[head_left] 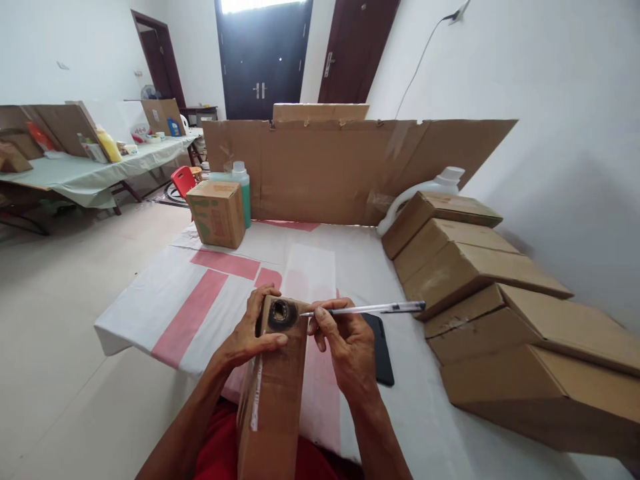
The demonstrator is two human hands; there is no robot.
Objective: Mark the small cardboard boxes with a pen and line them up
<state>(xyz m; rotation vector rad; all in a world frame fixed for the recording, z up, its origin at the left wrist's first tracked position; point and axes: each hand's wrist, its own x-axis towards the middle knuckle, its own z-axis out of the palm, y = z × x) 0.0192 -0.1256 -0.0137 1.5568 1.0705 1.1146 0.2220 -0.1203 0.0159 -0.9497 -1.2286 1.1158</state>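
A long brown cardboard box (273,400) leans from my lap onto the table edge, its far end up. A roll of dark tape (281,315) sits on that end. My left hand (250,337) wraps around the box's top left side, thumb lying across its face. My right hand (345,340) is closed in a pinch on a clear pen (370,308), whose tip points left and touches the box beside the tape roll.
A black phone (381,350) lies under my right wrist on the white-and-pink table cover (200,300). Several flat cardboard boxes (480,280) lean in a row at right. A small carton (219,213), a green bottle (243,190) and a cardboard screen (325,167) stand at the back.
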